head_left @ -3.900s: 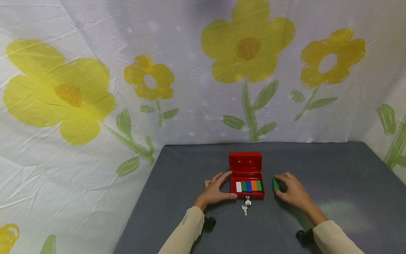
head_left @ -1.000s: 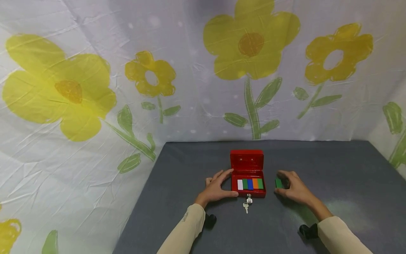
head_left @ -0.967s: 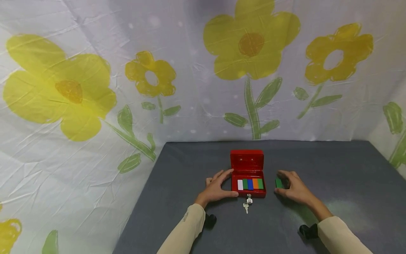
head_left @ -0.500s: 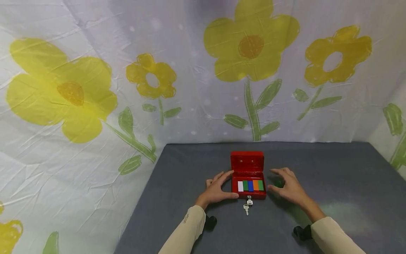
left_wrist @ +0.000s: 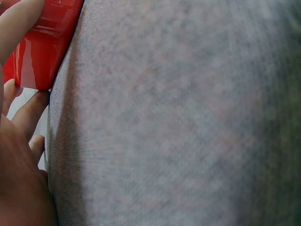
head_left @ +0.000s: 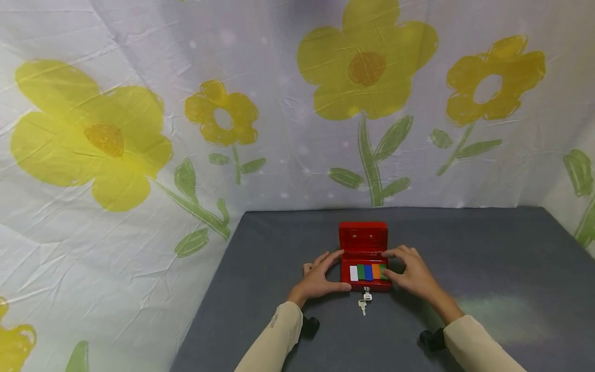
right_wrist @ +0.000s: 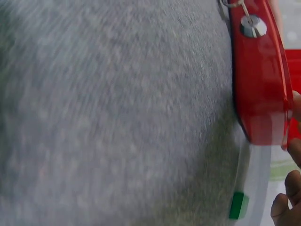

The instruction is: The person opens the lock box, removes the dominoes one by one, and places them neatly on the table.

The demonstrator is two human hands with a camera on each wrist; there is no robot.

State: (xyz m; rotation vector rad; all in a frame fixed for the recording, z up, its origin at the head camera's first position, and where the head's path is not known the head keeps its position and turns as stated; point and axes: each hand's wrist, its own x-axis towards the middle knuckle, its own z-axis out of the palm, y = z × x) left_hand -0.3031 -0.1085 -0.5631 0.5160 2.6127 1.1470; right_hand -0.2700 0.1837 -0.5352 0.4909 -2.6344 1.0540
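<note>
The person's left forearm (head_left: 275, 336) slants in from the near left and the right forearm (head_left: 479, 343) from the near right, the left hand (head_left: 317, 281) with its thumb (head_left: 338, 286) spread well apart from its farther fingers (head_left: 331, 259), the right hand (head_left: 412, 273) facing it, thumb and index finger (head_left: 396, 252) likewise parted.

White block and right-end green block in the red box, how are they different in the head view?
Place: the white block is at the row's left end, while the right-end green block is at the other, beside the orange block.
View: the white block shows plainly; the right-end green block is partly covered by the right hand.
Shared: both sit inside the open red box.
</note>
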